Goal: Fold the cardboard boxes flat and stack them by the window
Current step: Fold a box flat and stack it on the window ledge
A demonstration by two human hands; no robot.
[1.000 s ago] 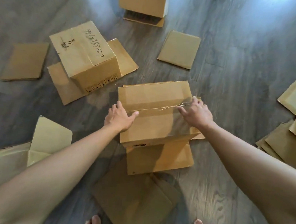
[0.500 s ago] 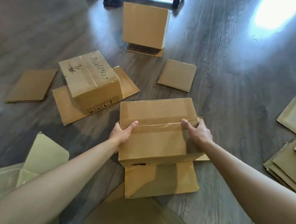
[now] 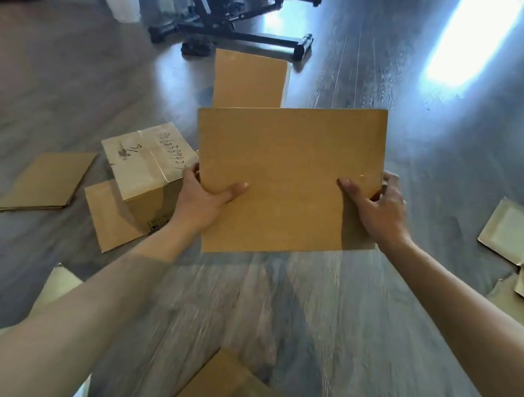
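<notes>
Far left on the floor (image 3: 355,313): a flat sheet (image 3: 46,181). Next to it, a taped box (image 3: 147,162) with marker writing, not yet collapsed, sitting on another flat piece (image 3: 107,218).

Centre: held box (image 3: 286,181), lifted clear of the floor, one broad face turned toward the camera, gripped on both sides near its lower half. Cannot tell from this angle whether already flattened or only tilted up. Left hand (image 3: 201,202) holding the left edge, thumb lying across the front face, fingers (image 3: 191,171) wrapped behind. Right hand (image 3: 377,211) gripping the right edge the same way, thumb in front, fingers curled round the back.

Behind it, an upright box (image 3: 249,79) standing on the floor, and beyond that a black wheeled frame (image 3: 245,20). Bright glare (image 3: 470,39) on the floor at upper right, probably window light, so the stacking place likely lies that way.

Far right: more opened cardboard (image 3: 512,234) lying loose.

Risks from here, as a guess: smooth cardboard held only near its lower half, so a slip or a swing of the top edge if either grip loosens. View of the floor ahead blocked by the raised panel, with loose sheets scattered all round, also underfoot at the bottom (image 3: 229,385) — a slide or trip likely if stepped on. Springing back open possible if the creases are not pressed down.
</notes>
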